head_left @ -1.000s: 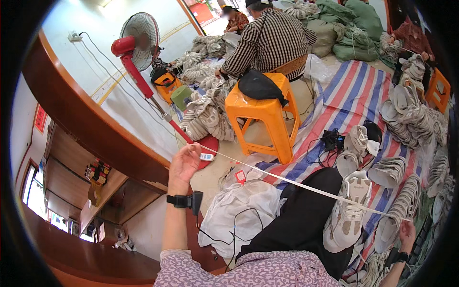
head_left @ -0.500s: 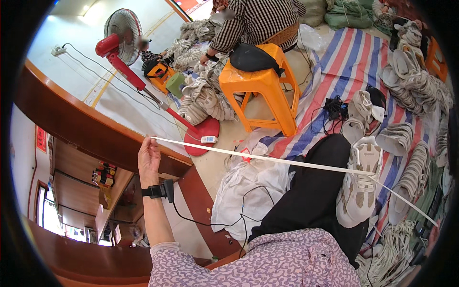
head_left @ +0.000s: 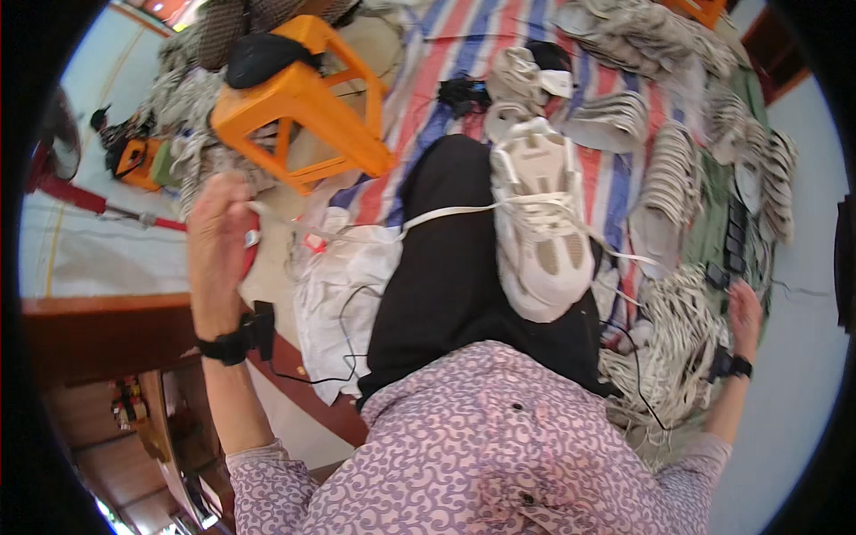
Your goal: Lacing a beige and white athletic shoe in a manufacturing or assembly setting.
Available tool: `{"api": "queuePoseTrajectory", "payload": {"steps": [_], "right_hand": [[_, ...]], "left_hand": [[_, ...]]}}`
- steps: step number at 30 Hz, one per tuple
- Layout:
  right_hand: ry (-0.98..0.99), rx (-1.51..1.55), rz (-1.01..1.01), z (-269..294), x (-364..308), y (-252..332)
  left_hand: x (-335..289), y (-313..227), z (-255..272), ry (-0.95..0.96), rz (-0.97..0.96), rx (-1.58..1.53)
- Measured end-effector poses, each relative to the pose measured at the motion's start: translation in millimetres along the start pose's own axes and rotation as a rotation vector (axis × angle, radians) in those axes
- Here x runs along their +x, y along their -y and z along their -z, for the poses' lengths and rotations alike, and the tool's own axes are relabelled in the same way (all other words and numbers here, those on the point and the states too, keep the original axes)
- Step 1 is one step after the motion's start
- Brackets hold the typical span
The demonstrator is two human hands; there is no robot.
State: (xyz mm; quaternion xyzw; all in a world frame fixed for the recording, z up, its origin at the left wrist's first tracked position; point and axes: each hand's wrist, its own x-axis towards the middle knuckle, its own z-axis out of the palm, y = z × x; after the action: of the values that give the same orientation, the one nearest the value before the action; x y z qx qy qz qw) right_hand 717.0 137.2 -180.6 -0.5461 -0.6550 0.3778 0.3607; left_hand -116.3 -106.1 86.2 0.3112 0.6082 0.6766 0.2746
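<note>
A cream and beige sneaker [head_left: 539, 254] rests toe toward me on my lap, over black trousers [head_left: 437, 259]. A flat off-white shoelace [head_left: 450, 211] runs through its upper eyelets. My left hand [head_left: 218, 236], raised at the left, is closed on one end of the lace, which sags and blurs near the fingers. The lace's other end hangs loose just right of the shoe. Far to the right my right hand [head_left: 744, 312] is raised beside a pile of loose laces [head_left: 669, 348]; its fingers are too small and blurred to read.
An orange stool [head_left: 299, 107] with a black item on top stands ahead to the left. Stacked shoe uppers [head_left: 664, 192] lie on a striped sheet [head_left: 526, 22]. White cloth [head_left: 343, 276] lies left of my leg, with black cables near it. A red fan stand [head_left: 107, 201] is farther left.
The view has swung right and down. The lace, stretched taut across the shoe before, now hangs slack, its right end loose near the shoe. My right hand has come into view.
</note>
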Motion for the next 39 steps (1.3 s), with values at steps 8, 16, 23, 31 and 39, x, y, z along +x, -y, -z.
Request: {"api": "queuePoseTrajectory", "payload": {"steps": [8,16,23,31,39], "right_hand": [[0.277,0.542,-0.371,-246,34,227],[0.429,0.562,-0.3,-283,42,274],[0.405,0.693,-0.315,-297,44,269],[0.414,0.653,-0.24,-308,50,292],[0.475,0.617,-0.284,-314,65,306]], "left_hand": [[-20,121,-182,0.508,0.316,0.196],[-41,128,-195,0.598,0.253,0.4],[-34,131,-196,0.631,0.283,0.437],[-31,122,-205,0.575,0.35,0.427],[-44,122,-221,0.483,-0.557,0.958]]}}
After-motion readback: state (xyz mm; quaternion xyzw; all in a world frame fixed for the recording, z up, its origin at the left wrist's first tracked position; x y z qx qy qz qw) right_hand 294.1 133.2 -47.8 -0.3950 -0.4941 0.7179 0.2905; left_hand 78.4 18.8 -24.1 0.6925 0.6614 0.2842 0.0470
